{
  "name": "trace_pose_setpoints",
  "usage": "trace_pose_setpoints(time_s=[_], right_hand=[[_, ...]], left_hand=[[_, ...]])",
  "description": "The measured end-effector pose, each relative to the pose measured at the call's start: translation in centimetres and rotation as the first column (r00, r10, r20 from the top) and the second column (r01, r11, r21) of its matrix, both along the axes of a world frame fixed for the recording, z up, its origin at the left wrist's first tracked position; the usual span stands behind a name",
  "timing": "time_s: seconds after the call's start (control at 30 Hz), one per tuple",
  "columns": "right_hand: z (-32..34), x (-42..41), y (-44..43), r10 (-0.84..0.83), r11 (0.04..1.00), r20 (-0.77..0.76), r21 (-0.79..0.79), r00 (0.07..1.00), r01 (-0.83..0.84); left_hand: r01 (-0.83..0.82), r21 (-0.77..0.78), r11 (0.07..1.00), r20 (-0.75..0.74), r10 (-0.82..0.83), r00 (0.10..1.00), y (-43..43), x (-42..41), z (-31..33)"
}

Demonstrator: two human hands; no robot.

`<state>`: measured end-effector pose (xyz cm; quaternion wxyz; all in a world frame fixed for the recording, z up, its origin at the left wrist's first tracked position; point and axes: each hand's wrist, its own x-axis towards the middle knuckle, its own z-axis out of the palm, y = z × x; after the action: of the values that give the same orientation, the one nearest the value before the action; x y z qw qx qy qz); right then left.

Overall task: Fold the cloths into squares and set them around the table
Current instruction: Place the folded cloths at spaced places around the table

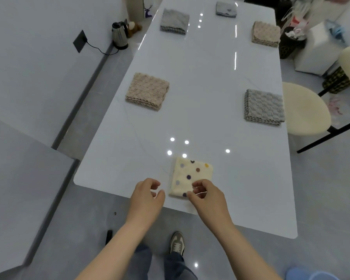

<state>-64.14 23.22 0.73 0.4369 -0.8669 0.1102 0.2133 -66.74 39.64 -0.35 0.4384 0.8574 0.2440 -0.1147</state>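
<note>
A cream cloth with coloured dots lies folded into a square near the front edge of the white table. My right hand hovers over its near right corner with fingers loosely curled, holding nothing. My left hand is just left of the cloth, fingers also loosely curled and empty. Folded squares lie around the table: a beige one at the left, a grey one at the right, a beige one far right, a grey one far left and a grey one at the far end.
A kettle stands on the floor by the wall at the far left. Cream chairs stand along the right side, with a dark basket and clutter behind. My shoe is on the floor below the table's front edge.
</note>
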Motion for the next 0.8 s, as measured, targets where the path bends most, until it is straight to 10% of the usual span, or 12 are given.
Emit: trace_pose_setpoints(time_s=[0.8], right_hand=[[0.5,3.8,15.3,-0.181,0.984,0.022,0.002,0.983,0.181]], left_hand=[[0.327,0.042,0.944,-0.005,-0.327,0.945,15.2,7.9,2.6]])
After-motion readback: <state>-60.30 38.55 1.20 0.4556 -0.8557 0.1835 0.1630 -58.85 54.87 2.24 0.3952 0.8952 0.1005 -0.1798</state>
